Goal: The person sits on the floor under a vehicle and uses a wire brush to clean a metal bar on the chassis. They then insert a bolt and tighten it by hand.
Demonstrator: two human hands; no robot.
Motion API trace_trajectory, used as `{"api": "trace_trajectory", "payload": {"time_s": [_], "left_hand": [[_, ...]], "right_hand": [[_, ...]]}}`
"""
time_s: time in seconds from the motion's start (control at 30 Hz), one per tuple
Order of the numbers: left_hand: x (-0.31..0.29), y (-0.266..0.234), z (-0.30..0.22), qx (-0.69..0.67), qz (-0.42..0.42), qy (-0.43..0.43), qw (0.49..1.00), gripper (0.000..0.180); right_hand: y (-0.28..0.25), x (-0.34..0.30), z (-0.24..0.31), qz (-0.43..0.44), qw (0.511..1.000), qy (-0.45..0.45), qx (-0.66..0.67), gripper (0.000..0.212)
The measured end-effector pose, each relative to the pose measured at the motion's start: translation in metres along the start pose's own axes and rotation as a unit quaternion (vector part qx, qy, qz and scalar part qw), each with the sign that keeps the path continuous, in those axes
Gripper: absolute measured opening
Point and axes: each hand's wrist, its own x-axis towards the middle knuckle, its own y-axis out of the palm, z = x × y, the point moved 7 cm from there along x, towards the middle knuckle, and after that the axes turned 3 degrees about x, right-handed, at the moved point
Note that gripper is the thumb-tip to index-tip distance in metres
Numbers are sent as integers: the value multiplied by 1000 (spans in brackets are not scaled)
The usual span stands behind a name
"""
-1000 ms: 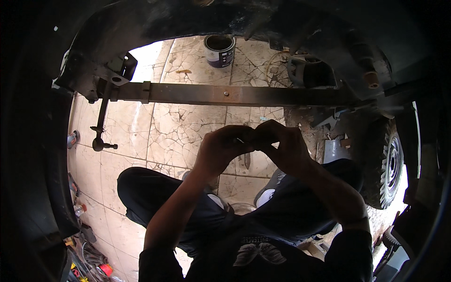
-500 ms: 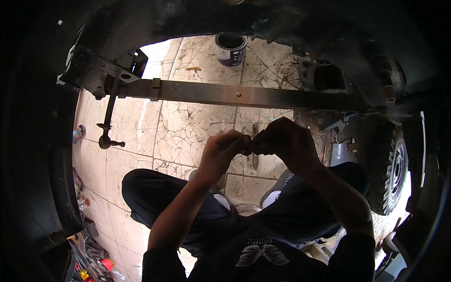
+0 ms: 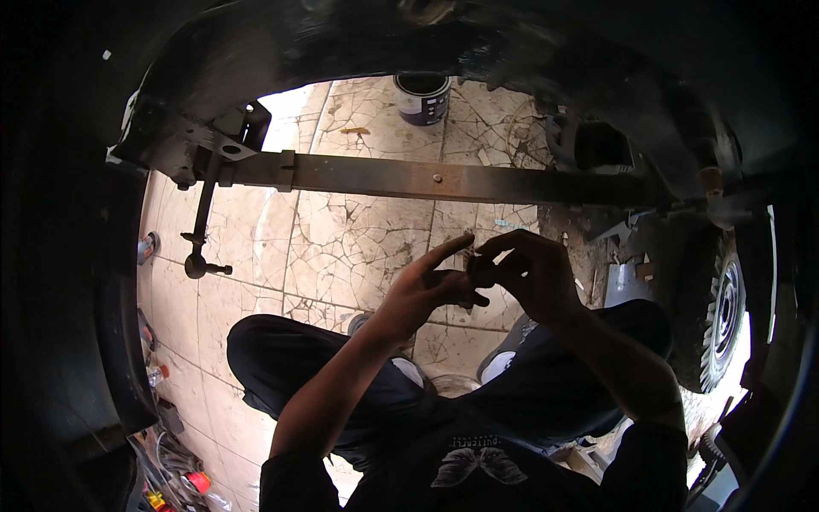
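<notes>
My left hand (image 3: 426,286) is raised over the floor between my knees, its fingers stretched out and apart. Against those fingers is my right hand (image 3: 533,271), with thumb and fingertips pinched together. Something small and dark may sit in that pinch, but shadow and the fingers hide what it is. Beyond both hands a flat metal bar (image 3: 375,175) runs across from left to right, with a rivet or bolt head near its middle. From its left end a dark rod with a ball joint (image 3: 195,266) points toward me.
Dark vehicle bodywork arches overhead and down both sides. A paint can (image 3: 422,101) stands on the cracked tile floor (image 3: 341,230) beyond the bar. At right is a wheel with a knobbly tyre (image 3: 723,316). Tools and a red-capped item (image 3: 198,483) lie at lower left.
Both hands were pinched together at the fingertips; now the left fingers have opened and spread, while the right stays pinched. The hands sit slightly further right.
</notes>
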Motion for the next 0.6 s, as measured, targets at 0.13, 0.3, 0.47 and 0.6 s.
{"api": "trace_trajectory", "payload": {"time_s": [0.13, 0.3, 0.47, 0.6], "left_hand": [[1, -8, -3, -4, -32, 50, 998, 61], [3, -23, -9, -74, -96, 93, 988, 66], [1, -21, -21, -92, -107, 114, 983, 68], [-2, -21, -23, -154, -107, 140, 972, 63]], "right_hand": [[-4, 7, 13, 25, 996, -76, -35, 16], [7, -2, 19, 60, 986, -155, -6, 23], [14, -17, 29, 93, 971, -192, -105, 32], [17, -20, 28, 73, 979, -169, -84, 34]]}}
